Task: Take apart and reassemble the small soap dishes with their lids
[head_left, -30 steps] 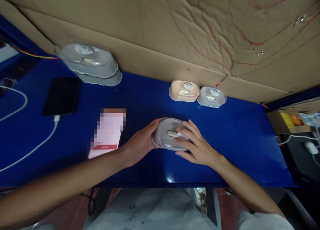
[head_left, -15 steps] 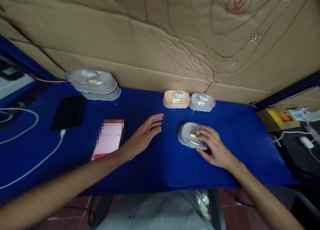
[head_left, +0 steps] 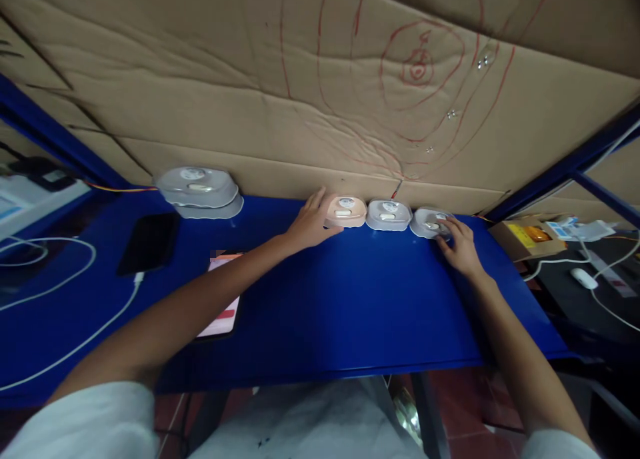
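Three small oval plastic boxes with clear lids stand in a row against the cardboard. At the row's left end is the peach box (head_left: 346,212), with my left hand (head_left: 311,223) spread around its left side, thumb in front. The middle grey box (head_left: 389,216) stands close beside it. My right hand (head_left: 461,247) has its fingers and thumb on the right grey box (head_left: 426,224), partly covering it. Each lid bears a white oblong piece and a round label. Whether my left hand presses on the peach box is hard to see.
Stacked larger grey lidded boxes (head_left: 200,191) stand at the back left. A lit phone (head_left: 223,320) lies under my left forearm; a dark phone (head_left: 149,244) on a white cable lies farther left. The cardboard (head_left: 240,126) rises behind the blue table (head_left: 350,312). A small carton (head_left: 525,242) sits at right.
My right hand has moved the grey box back and right into line with the other two. My left hand has reached forward to the peach box's left end. The view has shifted.
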A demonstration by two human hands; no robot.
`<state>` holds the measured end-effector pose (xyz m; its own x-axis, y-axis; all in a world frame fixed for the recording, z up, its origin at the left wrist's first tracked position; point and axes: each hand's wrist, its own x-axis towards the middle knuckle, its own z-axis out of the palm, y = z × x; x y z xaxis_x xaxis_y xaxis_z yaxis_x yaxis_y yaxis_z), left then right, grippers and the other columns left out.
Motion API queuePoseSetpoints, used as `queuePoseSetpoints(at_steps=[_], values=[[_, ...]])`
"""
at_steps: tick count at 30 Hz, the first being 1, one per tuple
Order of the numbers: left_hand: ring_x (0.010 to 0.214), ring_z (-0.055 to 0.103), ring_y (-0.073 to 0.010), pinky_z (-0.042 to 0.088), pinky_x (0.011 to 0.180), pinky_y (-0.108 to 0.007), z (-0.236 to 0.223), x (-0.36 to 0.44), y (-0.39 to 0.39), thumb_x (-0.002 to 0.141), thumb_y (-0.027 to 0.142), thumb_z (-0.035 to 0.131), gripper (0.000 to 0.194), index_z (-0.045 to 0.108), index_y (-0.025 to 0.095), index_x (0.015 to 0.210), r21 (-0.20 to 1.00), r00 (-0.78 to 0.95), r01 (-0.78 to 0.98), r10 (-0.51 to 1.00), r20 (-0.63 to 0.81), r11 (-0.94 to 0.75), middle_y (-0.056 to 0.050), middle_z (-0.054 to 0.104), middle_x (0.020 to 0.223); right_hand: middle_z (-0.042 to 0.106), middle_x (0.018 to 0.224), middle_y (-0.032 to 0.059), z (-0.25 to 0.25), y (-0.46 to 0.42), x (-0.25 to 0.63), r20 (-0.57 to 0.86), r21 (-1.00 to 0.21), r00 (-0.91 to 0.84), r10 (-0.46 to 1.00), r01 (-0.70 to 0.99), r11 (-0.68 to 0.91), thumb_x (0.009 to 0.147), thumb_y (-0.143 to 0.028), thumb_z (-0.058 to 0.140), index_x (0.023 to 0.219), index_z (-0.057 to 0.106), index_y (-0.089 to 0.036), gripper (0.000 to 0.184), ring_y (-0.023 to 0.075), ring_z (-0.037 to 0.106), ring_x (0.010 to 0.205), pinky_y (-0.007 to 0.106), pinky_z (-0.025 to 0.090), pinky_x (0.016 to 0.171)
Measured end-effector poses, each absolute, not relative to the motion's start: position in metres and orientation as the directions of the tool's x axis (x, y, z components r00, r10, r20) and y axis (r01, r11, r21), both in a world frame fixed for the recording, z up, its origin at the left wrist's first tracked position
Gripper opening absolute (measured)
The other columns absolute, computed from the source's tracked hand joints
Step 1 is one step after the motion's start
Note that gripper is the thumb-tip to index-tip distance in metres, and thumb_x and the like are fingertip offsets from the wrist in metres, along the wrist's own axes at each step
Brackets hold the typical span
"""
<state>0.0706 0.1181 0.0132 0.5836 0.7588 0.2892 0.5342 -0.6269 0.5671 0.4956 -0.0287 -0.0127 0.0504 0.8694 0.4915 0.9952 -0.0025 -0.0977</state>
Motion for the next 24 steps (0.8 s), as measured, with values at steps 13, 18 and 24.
queuePoseSetpoints(at_steps=[13, 18, 24], values=[[0.150, 0.041, -0.0369, 0.038, 0.122, -0.056, -0.002, 0.000, 0.007, 0.085, 0.037, 0.081, 0.081, 0.036, 0.029, 0.152, 0.704, 0.707, 0.393, 0.684, 0.180, -0.591, -0.016, 0.036, 0.159, 0.047, 0.163, 0.0136, 0.011, -0.042, 0.271, 0.326, -0.499, -0.557, 0.764, 0.585, 0.639, 0.102, -0.048, 0.062, 0.158, 0.043, -0.030, 0.062, 0.0328, 0.040, 0.154, 0.058, 0.039, 0.122], [0.149, 0.043, -0.0391, 0.036, 0.121, -0.058, -0.009, -0.004, -0.004, 0.084, 0.036, 0.084, 0.095, 0.025, 0.028, 0.158, 0.732, 0.663, 0.409, 0.729, 0.172, -0.545, -0.018, 0.042, 0.161, 0.056, 0.152, 0.0134, -0.008, -0.033, 0.287, 0.419, -0.587, -0.309, 0.854, 0.625, 0.515, 0.104, -0.042, 0.060, 0.144, 0.057, -0.028, 0.043, 0.0298, 0.048, 0.147, 0.055, 0.039, 0.123], [0.149, 0.043, -0.0394, 0.035, 0.120, -0.057, -0.002, -0.008, -0.009, 0.083, 0.034, 0.085, 0.094, 0.030, 0.026, 0.159, 0.707, 0.685, 0.470, 0.724, 0.086, -0.528, -0.017, 0.045, 0.162, 0.054, 0.155, 0.0148, -0.020, -0.026, 0.301, 0.382, -0.481, -0.122, 0.916, 0.820, 0.310, 0.105, -0.047, 0.053, 0.139, 0.062, -0.026, 0.040, 0.0373, 0.041, 0.152, 0.066, 0.035, 0.120]])
